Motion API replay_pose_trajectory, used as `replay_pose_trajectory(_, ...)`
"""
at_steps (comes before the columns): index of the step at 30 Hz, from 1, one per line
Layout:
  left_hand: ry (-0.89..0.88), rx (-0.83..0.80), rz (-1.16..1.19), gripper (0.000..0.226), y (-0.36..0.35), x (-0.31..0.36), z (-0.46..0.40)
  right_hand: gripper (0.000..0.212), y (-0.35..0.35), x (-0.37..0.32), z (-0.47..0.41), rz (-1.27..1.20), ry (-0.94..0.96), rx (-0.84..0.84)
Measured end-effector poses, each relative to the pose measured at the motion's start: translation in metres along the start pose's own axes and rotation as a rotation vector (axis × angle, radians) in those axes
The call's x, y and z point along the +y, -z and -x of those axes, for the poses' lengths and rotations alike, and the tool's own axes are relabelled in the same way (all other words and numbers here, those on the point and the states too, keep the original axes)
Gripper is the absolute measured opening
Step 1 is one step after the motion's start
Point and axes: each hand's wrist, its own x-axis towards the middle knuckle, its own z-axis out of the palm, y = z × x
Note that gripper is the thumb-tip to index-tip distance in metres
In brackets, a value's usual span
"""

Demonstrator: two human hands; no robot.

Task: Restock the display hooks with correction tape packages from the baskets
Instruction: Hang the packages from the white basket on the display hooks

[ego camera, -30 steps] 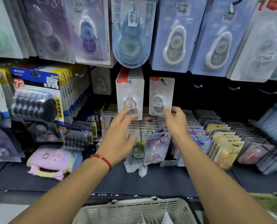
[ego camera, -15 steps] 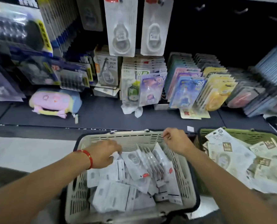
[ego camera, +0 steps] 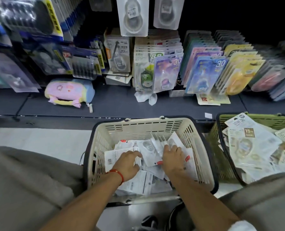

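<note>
A cream basket [ego camera: 138,129] stands on the floor below the shelf and holds a loose pile of white correction tape packages [ego camera: 149,152] with red tabs. Both of my hands are down inside it. My left hand [ego camera: 129,164], with a red wrist cord, has its thumb and curled fingers pinching the edge of one package in the pile. My right hand [ego camera: 172,158] lies on top of the packages with its fingers spread. Two matching white packages [ego camera: 132,15] hang from display hooks at the top, one beside the other [ego camera: 166,12].
A green basket [ego camera: 221,135] at the right holds larger flat packs. The dark shelf [ego camera: 121,107] carries rows of standing coloured tape packs [ego camera: 203,74] and a pink pouch [ego camera: 68,90]. Grey-clad knees frame both sides, and a shoe shows on the floor below.
My hands dropped from the hooks down into the cream basket and now rest among its packages. The view tilted down from the hanging display to the baskets.
</note>
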Motion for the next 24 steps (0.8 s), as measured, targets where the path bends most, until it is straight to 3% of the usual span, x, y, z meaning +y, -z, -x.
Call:
replay_pose_trajectory(5, -0.009, 0.071, 0.081, 0.044, 0.006, 0.012, -0.001, 0.069, 0.006, 0.010, -0.002, -0.337, -0.058, -0.038)
replay_pose_trajectory(8, -0.079, 0.145, 0.123, 0.047, 0.011, 0.024, -0.004, 0.069, 0.012, 0.021, 0.001, -0.544, -0.095, -0.049)
replay_pose_trajectory(12, -0.195, 0.188, 0.087, 0.058, 0.017, 0.040, -0.008, 0.065, 0.023, 0.036, 0.010, -0.515, 0.016, -0.030)
replay_pose_trajectory(19, -0.350, 0.045, -0.405, 0.098, 0.016, 0.052, -0.021, 0.043, 0.075, 0.056, 0.031, -0.457, 0.350, -0.036)
replay_pose_trajectory(22, -0.319, -0.085, -0.380, 0.101, 0.017, 0.053, -0.022, 0.022, 0.095, 0.058, 0.035, -0.547, 0.378, -0.030)
replay_pose_trajectory(24, -0.228, -0.105, -0.172, 0.082, 0.019, 0.050, -0.021, 0.024, 0.100, 0.059, 0.035, -0.689, 0.362, -0.067)
